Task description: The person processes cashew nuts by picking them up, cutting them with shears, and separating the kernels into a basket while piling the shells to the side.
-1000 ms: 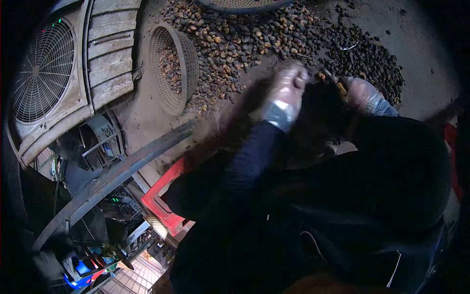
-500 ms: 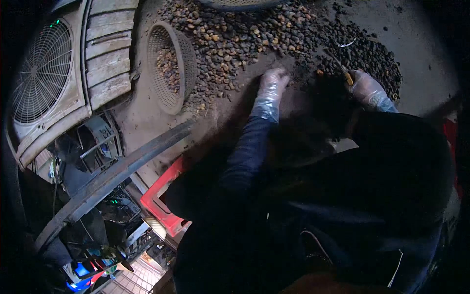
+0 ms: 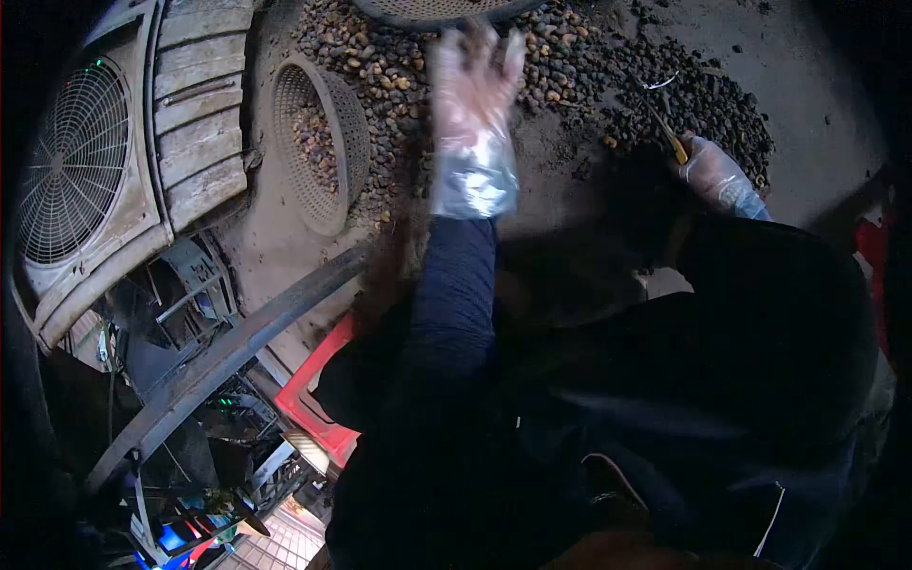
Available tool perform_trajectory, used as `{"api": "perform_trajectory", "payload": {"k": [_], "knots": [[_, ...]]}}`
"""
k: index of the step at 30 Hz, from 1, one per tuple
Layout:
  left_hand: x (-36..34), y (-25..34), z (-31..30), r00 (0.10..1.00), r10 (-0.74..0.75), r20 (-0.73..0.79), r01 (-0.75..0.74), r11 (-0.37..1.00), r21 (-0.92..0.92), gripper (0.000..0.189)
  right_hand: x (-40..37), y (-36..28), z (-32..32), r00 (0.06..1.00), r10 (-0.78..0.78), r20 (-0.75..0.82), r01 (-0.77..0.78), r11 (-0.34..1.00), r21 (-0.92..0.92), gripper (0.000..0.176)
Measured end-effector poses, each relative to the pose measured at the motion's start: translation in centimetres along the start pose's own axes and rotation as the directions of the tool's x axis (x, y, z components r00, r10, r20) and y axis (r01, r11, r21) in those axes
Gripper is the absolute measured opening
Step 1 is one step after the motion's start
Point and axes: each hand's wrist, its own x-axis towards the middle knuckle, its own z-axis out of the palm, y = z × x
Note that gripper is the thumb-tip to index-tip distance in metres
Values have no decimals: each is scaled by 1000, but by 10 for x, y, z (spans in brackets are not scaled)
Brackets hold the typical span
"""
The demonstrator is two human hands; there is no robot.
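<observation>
I look down over a person's dark-clothed body at a dusty floor (image 3: 817,123) covered with brown nuts. The left hand (image 3: 472,76), in a clear plastic glove, is stretched far forward over the lighter heap of nuts (image 3: 380,66). Its fingers are spread wide and, as far as the motion blur lets me tell, it holds nothing. The right hand (image 3: 714,173), also gloved, is closed around a yellow-handled blade (image 3: 668,138) at the near edge of the darker pile of nuts (image 3: 708,100). I judge the work on the nuts to be far from finished. Both heaps are broad and thick on the floor, while the round woven basket (image 3: 356,142) tilted up at the left holds only a thin scatter. A second basket rim (image 3: 427,9) lies just beyond the left fingertips, so there is little room to reach further forward. To the left the space is hemmed in by the tilted basket, then wooden slats (image 3: 195,114) and a caged fan (image 3: 66,161). Close in front of the body are a dark curved bar (image 3: 228,351) and a red crate (image 3: 318,399). The freest ground is the bare floor to the right of the darker pile.
</observation>
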Motion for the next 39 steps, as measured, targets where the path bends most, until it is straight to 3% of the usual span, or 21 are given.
{"api": "perform_trajectory", "payload": {"k": [2,4,5,6,7,8,9,12,14,15,16,18,20,22,24,26,28,29,32,37,39], "knots": [[-1,5,19,998,17,54,-11,995,-100,35,-3,-4,-5,1000,-16,1,16,1000,0,54],[8,-29,5,984,-1,180,-61,938,342,18,-6,-9,-9,999,18,-39,-22,996,-90,56],[30,-73,-40,899,-53,434,-198,835,513,12,-11,-16,-16,999,21,-45,-25,996,-86,56],[15,-103,-43,926,-123,358,-250,509,823,6,-18,-25,-27,994,88,-66,-92,993,-70,55],[0,-133,-44,942,-192,277,-267,78,961,5,-21,-28,-33,984,155,-85,-160,986,-54,54],[-17,-149,-48,883,-244,401,-437,-111,893,8,-10,-9,-29,970,175,-170,-194,975,-105,49],[-22,-181,-74,865,-269,425,-460,-81,884,12,2,17,-28,968,186,-169,-206,973,-104,49],[-31,-204,-83,928,-319,195,-162,128,978,19,3,55,-42,948,221,-227,-172,961,217,45],[-30,-194,-74,954,-292,59,-78,-54,995,26,-7,59,-47,933,240,-268,-168,950,263,46],[-32,-183,-74,952,-305,21,-26,-13,1000,27,-6,61,-48,917,260,-302,-161,935,316,46],[-32,-170,-78,952,-306,4,22,84,996,27,20,103,-36,942,200,-269,-69,901,428,46],[-34,-135,-84,952,-304,-17,168,479,861,28,19,89,-33,951,221,-217,-95,874,476,45],[-25,-104,-99,980,-201,-11,151,697,700,28,22,80,-27,953,253,-167,-132,842,523,45],[-5,-90,-116,996,-70,-58,90,653,752,29,26,73,-16,978,105,-182,-49,957,285,46],[19,-94,-124,994,13,-110,101,303,948,30,19,37,-18,990,102,-95,-77,970,232,47],[30,-112,-128,996,88,-6,16,-119,993,31,5,0,-19,998,46,-31,-41,985,168,55],[48,-147,-162,917,280,284,-184,-335,924,29,7,-10,-12,1000,13,-27,-10,995,101,55],[47,-145,-156,917,278,288,-189,-334,924,29,6,-16,-9,1000,-17,-12,18,999,36,55],[46,-139,-150,992,115,-46,62,-136,989,19,3,-28,-13,995,-58,78,59,998,-12,53],[23,-139,-180,999,27,18,-20,76,997,24,-4,-55,-10,990,-69,124,94,972,-217,47],[22,-150,-185,982,-19,-187,186,239,953,30,-6,-63,-12,980,-109,169,152,952,-265,42]]}}
